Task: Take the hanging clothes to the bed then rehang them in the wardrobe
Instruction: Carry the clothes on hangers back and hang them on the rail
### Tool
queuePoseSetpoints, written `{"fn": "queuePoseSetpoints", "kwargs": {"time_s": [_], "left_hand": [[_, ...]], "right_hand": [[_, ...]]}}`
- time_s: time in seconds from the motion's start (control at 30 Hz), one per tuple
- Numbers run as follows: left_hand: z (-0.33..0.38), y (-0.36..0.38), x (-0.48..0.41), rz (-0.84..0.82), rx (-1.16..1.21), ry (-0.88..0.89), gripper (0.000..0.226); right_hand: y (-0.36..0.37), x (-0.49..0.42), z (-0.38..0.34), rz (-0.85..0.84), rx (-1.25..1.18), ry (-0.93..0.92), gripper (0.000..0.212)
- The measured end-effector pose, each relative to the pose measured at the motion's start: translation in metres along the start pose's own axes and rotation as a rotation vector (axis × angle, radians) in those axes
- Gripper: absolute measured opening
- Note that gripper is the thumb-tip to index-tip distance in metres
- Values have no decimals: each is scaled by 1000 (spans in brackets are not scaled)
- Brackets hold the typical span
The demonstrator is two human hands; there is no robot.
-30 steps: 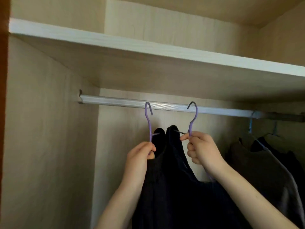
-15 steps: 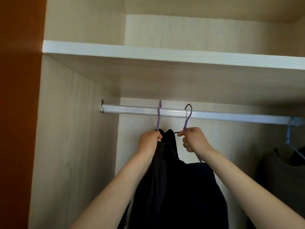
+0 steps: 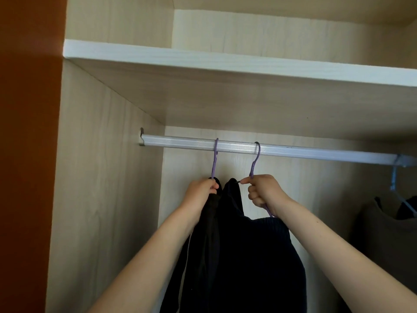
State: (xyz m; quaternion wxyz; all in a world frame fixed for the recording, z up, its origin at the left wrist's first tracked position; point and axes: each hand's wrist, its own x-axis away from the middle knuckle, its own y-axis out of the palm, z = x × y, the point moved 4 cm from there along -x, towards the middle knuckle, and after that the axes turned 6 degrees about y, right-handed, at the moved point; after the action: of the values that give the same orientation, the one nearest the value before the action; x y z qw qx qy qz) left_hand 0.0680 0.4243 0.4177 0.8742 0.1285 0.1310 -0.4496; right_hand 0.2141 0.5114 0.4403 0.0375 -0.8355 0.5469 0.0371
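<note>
Both purple hooks (image 3: 256,159) now over wardrobe rail (image 3: 293,151), L hand (image 3: 202,192) & R hand (image 3: 264,190) gripping hangers w/ dark clothes (image 3: 243,256)

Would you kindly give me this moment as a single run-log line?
phase: rehanging | left hand: gripping left purple hanger | right hand: gripping right purple hanger | both hooks over rail | dark clothes hanging below

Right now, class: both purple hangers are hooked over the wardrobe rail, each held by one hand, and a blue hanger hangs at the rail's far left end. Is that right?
One detail is wrong. The head view shows the blue hanger at the far right end of the rail, not the left. The rest stands: the left hand and right hand each hold a purple hanger hooked over the rail.
</note>
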Motion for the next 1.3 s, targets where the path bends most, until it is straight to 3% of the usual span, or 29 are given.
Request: {"fn": "queuePoseSetpoints", "kwargs": {"time_s": [0.3, 0.37, 0.47, 0.53, 0.6, 0.77, 1.0, 1.3], "left_hand": [[6, -5, -4, -38, -205, 100, 27], [11, -5, -6, -25, -359, 165, 27], [34, -11, -9, 132, -762, 423, 20], [61, -16, -14, 311, -923, 736, 22], [81, -16, -28, 355, -1047, 945, 28], [83, -19, -71, 208, -1346, 917, 50], [79, -23, -82, 240, -1295, 1078, 37], [78, -21, -85, 301, -1247, 1171, 45]], "right_hand": [[-8, 3, -1, 75, 184, -157, 14], [-12, 3, -1, 86, 185, -166, 14], [-17, 3, -1, 109, 207, -162, 14], [-19, 4, 0, 131, 260, -174, 19], [-21, 5, 1, 167, 301, -189, 24], [-31, 3, 2, 288, 369, -254, 29], [-64, 6, 3, 454, 481, -256, 31], [-114, 1, 6, 588, 569, -213, 34]]}}
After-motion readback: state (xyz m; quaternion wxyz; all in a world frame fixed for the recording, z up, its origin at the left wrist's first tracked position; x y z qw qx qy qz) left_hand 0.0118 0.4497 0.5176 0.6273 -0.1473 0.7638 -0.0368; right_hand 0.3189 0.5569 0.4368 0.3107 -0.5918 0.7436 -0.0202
